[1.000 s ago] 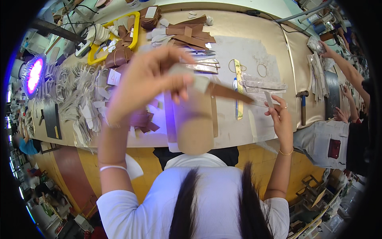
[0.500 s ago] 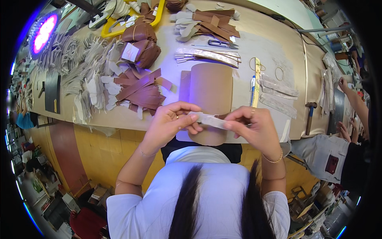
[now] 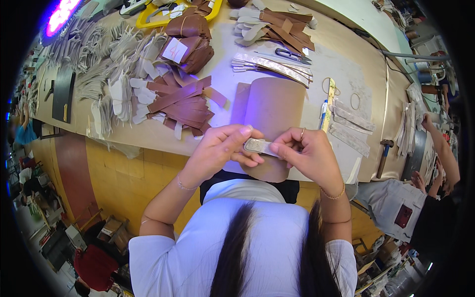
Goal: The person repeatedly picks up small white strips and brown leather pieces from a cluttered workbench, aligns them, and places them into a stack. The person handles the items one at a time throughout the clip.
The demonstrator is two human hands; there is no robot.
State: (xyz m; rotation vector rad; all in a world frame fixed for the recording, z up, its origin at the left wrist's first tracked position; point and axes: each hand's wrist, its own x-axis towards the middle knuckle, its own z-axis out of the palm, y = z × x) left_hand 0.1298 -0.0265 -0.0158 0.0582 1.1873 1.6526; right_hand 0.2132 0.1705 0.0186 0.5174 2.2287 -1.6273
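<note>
A short pale grey strap piece [image 3: 259, 146] with a rounded, darker-edged end is held up in front of me. My right hand [image 3: 303, 151] pinches it near its right end between thumb and fingers. At the rounded end, my left hand [image 3: 225, 148] has its fingers curled about the piece, the thumb raised just above it and the lower fingers beneath. Whether the left thumb touches it I cannot tell. Below both hands lies a tan, rounded block [image 3: 276, 106] at the table's front edge.
Brown and grey strap pieces [image 3: 183, 101] pile up on the left, beside tied brown bundles [image 3: 190, 52] and a yellow tray [image 3: 216, 10]. Pale strips [image 3: 272, 68], snips [image 3: 289, 55], a yellow ruler [image 3: 328, 101] and a hammer [image 3: 384, 157] lie beyond and right. A co-worker's arm [image 3: 442, 141] shows at right.
The strap piece has turned so its rounded, dark-edged end shows. My left thumb has come up off its face. The view has shifted, so the table sits slightly further right.
</note>
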